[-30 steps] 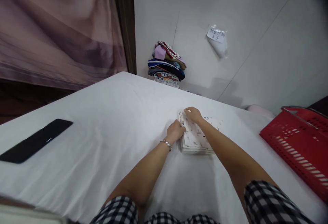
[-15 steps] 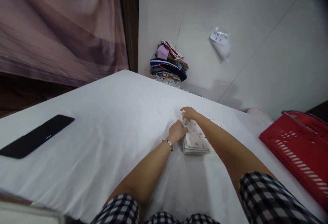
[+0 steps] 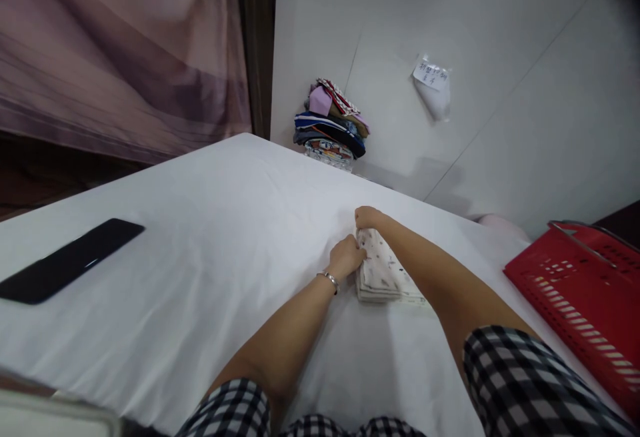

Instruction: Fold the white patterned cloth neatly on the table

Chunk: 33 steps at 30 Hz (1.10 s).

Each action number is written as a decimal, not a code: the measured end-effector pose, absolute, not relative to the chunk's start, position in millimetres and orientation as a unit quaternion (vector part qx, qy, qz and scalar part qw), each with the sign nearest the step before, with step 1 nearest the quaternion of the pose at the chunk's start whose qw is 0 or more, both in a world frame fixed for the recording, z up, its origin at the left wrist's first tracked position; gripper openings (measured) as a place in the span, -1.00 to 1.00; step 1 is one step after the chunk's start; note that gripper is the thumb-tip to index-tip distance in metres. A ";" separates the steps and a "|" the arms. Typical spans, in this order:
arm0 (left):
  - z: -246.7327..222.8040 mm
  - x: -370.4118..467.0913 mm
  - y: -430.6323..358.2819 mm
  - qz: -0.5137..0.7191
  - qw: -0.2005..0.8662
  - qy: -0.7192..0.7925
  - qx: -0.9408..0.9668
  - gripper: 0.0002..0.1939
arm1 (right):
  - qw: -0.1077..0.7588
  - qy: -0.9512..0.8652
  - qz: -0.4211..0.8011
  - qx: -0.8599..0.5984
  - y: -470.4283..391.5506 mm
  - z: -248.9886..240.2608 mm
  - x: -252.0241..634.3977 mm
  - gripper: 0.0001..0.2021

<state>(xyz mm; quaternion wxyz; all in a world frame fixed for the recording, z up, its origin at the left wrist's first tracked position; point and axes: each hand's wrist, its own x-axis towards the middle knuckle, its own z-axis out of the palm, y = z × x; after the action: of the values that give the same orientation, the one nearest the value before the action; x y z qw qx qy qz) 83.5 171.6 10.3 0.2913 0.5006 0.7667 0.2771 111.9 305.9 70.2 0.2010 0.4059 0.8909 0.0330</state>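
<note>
A folded white cloth with small dark prints [image 3: 383, 270] lies in layers on the white-covered surface [image 3: 225, 224]. My left hand [image 3: 346, 256], with a bracelet at the wrist, is closed on the cloth's left edge. Just beyond it, my right hand [image 3: 368, 218] is closed at the cloth's far left corner. My right forearm passes over the cloth and hides part of it. The fingertips of both hands are partly hidden.
A black flat object [image 3: 70, 260] lies at the left. On the right stands a red basket [image 3: 580, 297]. Past the far edge are a stack of folded clothes [image 3: 330, 124] and a plastic bag with a label [image 3: 434, 90] on the floor. A pink curtain [image 3: 125, 44] hangs at the upper left.
My right hand's fingers have closed in more at the cloth's far corner, and the corner no longer sticks up beside them. My left hand has stayed in place.
</note>
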 end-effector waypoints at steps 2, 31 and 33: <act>11.3 83.8 171.0 0.277 0.293 0.767 0.500 -0.80 | 0.209 0.888 0.030 0.409 303.0 69.8 111.0 -0.69; 14.2 87.7 168.1 0.273 0.284 0.762 0.514 -0.84 | 0.193 0.893 0.070 0.401 306.8 63.5 100.0 -0.69; 13.8 88.1 168.1 0.273 0.282 0.766 0.510 -0.84 | 0.195 0.888 0.057 0.412 313.2 64.5 101.1 -0.70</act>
<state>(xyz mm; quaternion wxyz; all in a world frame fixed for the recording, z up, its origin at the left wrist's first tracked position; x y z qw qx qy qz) 88.1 168.1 13.8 0.2819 0.5097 0.7656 0.2731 101.1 313.2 64.5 0.1948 0.4121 0.8882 0.0573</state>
